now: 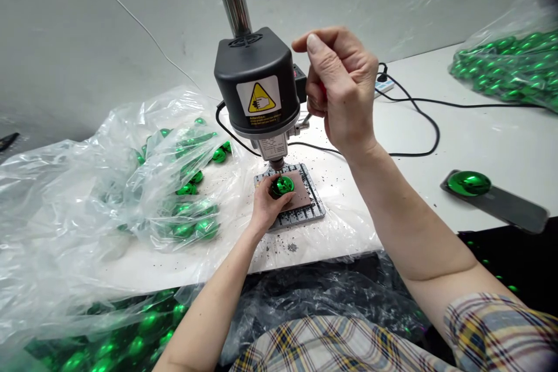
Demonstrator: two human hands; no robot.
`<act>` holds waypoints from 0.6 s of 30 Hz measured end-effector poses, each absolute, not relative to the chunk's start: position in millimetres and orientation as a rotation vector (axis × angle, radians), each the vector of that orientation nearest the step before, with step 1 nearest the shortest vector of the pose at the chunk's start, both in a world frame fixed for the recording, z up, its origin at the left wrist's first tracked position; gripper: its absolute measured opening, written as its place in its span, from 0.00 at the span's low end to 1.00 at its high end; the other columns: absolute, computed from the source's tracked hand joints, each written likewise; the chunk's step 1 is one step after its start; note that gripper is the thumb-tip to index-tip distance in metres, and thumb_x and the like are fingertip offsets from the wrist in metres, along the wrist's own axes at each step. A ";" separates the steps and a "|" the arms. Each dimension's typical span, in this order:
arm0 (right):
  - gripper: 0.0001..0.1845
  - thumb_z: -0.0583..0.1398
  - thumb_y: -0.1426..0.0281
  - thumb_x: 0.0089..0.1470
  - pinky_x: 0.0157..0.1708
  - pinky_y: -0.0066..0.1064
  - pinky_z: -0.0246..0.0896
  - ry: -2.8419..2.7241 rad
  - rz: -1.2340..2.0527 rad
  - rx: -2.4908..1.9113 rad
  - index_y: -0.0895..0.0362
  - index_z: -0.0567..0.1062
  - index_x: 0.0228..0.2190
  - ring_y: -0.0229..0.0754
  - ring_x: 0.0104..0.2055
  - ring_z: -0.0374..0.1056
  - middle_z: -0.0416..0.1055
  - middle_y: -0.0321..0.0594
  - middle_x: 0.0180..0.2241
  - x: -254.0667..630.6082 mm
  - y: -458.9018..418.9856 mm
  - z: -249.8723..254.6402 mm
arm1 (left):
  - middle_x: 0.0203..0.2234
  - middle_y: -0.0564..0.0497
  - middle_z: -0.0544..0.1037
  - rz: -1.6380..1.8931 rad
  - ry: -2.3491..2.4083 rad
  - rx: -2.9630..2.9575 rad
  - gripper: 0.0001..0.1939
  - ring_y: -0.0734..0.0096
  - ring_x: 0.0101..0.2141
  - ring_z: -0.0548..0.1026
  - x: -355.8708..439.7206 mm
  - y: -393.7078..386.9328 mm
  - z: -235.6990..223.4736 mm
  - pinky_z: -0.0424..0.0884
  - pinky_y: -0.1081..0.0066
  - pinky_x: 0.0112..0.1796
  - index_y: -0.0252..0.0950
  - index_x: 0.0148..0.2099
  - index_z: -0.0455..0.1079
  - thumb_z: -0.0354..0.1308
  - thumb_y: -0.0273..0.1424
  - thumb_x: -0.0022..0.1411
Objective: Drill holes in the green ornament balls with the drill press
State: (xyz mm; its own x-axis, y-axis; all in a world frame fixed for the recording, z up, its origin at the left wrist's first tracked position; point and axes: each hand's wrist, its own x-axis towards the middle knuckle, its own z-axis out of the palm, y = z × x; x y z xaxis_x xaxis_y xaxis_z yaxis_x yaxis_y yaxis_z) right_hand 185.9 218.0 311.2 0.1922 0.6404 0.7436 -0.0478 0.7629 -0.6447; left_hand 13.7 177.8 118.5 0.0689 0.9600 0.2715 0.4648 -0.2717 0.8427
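A small bench drill press (256, 78) stands on the table, its black housing marked with a yellow warning label. Under its chuck (277, 165), my left hand (267, 204) pinches a shiny green ball (285, 185) between thumb and fingers. The ball rests on a brown board (300, 196) that lies on the slotted grey base plate (296, 218). My right hand (342, 84) is raised beside the housing, its lower fingers curled around the feed lever (304, 124). A bit of red shows between those fingers. Whether the bit touches the ball is too small to tell.
Clear plastic bags (143, 186) with green balls spread over the left side. Another full bag (508, 67) sits at the back right. A green ball (469, 183) rests on a dark phone (518, 209). Black cables (418, 113) run to a power strip (384, 88). Dark shavings surround the base.
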 end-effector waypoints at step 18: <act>0.04 0.63 0.68 0.63 0.12 0.26 0.42 -1.226 0.295 -0.262 0.47 0.80 0.38 0.28 0.13 0.50 0.66 0.27 0.20 179.4 180.7 257.7 | 0.47 0.44 0.78 1.218 1.312 1.742 0.29 0.55 0.48 0.75 13.0 178.5 104.0 0.70 0.58 0.49 0.37 0.55 0.73 0.73 0.36 0.51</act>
